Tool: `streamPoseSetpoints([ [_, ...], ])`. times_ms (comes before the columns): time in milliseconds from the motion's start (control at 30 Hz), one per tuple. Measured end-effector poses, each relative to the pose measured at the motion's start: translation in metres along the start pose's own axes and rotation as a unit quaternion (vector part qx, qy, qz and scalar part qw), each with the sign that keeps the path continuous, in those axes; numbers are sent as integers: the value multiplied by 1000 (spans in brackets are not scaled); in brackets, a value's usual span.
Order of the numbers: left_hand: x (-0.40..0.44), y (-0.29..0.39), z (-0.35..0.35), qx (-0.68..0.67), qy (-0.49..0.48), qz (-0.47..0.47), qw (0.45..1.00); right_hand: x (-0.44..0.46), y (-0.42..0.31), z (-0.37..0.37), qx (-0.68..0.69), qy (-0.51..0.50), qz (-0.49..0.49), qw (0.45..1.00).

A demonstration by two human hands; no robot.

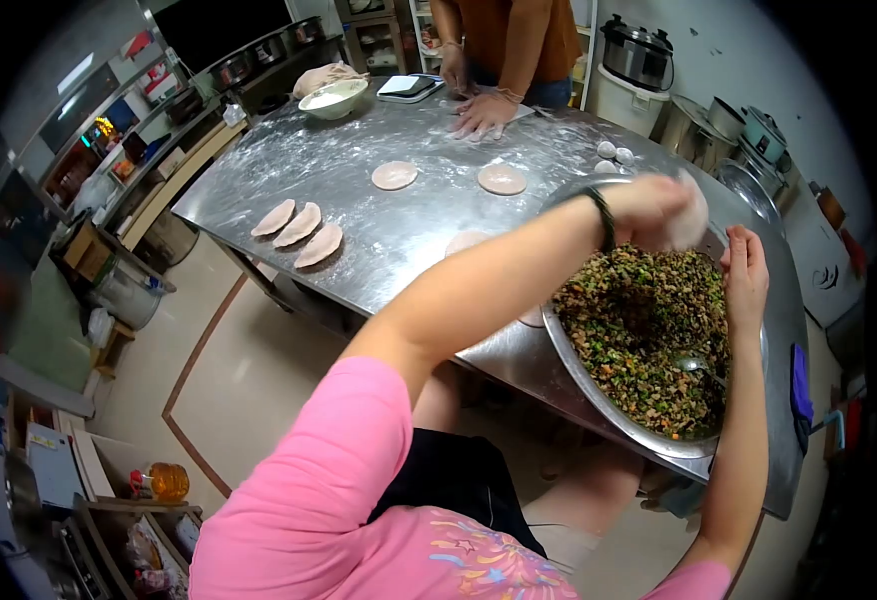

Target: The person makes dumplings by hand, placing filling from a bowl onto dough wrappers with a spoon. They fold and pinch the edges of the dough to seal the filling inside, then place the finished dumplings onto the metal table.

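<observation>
Filling bowl: A wide metal bowl (574, 372) at the steel table's (399, 240) near edge holds chopped filling (639, 330) in green, brown and orange, a metal spoon (694, 364) sunk in it.
White bowl: Pale powder lies in a white bowl (344, 106) at the far end, beside a scale (409, 89).
Jug: Amber liquid shows in a jug (169, 482), lower left.
Left hand: Blurred, fingers bent, the left hand (651, 205) grips a pale dough round (697, 212) above the bowl's far side.
Right hand: Raised by the bowl's right rim, the right hand (746, 262) has its fingers close together; whether they hold anything cannot be told.
Dough: Two flat rounds (396, 176) and three folded dumplings (297, 226) lie on the table.
Across the table: A co-worker's hand (483, 116) presses the floured surface.
Markings: A dark emblem (827, 277) at right is too small to read.
</observation>
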State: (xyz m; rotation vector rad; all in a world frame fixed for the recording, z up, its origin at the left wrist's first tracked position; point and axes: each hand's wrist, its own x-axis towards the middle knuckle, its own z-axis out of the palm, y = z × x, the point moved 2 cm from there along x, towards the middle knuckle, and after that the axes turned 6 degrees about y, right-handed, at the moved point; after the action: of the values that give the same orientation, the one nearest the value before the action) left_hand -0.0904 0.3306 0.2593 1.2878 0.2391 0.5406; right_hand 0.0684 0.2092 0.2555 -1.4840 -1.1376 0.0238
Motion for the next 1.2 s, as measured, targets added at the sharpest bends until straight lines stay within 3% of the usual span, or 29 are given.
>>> streamPoseSetpoints([
  [67, -40, 42, -37, -85, 67, -13, 994, -7, -7, 6, -11, 18, 7, 1000],
  [100, -56, 56, -80, -52, 57, 47, 996, -7, -3, 7, -9, 12, 8, 1000],
  [167, -119, 89, -147, -13, 173, 55, 983, -2, 12, 9, 2, -20, 1, 1000],
  [233, -188, 110, -259, 54, 115, 54, 991, -1, 19, 12, 1, -35, -8, 999],
  [267, -228, 116, -306, 103, 200, 52, 973, 1, 23, 13, -7, -49, -19, 999],
  [300, -261, 118, -324, 81, 486, 55, 868, 0, 24, 15, -15, -63, -29, 997],
  [367, -341, 117, -404, 111, 615, 49, 780, -4, 20, 12, -4, -87, 1, 996],
  [400, -372, 111, -436, 119, 640, 40, 758, -3, 24, 10, -5, -98, 21, 995],
  [500, -402, 103, -440, 234, 620, -114, 740, -6, 12, 11, -68, -96, 55, 991],
  [567, -397, 103, -423, 390, 621, -212, 646, -10, 20, 9, -54, -64, 20, 996],
  [600, -386, 99, -418, 389, 614, -215, 652, -11, 16, 9, -56, -78, 15, 995],
  [667, -364, 105, -409, 648, 609, -272, 368, -14, 5, 15, -57, -91, 13, 994],
  [700, -344, 98, -401, 671, 595, -127, 425, -15, 7, 14, -59, -90, 14, 994],
  [767, -287, 76, -366, 575, 505, -53, 641, -15, 8, 18, -72, -104, -16, 992],
  [800, -260, 64, -330, 568, 428, -59, 700, -18, 0, 21, -66, -111, -20, 991],
  [833, -237, 53, -291, 614, 320, -69, 718, -19, -2, 23, -62, -111, -23, 992],
  [900, -202, 19, -248, 647, 191, -76, 734, -20, -2, 23, -82, -136, -14, 987],
  [967, -176, 0, -220, 618, 161, -101, 763, -22, -7, 23, -92, -142, -22, 985],
  [1100, -145, -17, -206, 684, 168, -170, 689, -24, -13, 22, -119, -138, -48, 982],
  [1167, -134, -19, -210, 675, 136, -265, 675, -26, -22, 22, -137, -135, -56, 980],
  [1200, -132, -21, -214, 638, 116, -289, 705, -27, -23, 21, -138, -129, -51, 981],
])
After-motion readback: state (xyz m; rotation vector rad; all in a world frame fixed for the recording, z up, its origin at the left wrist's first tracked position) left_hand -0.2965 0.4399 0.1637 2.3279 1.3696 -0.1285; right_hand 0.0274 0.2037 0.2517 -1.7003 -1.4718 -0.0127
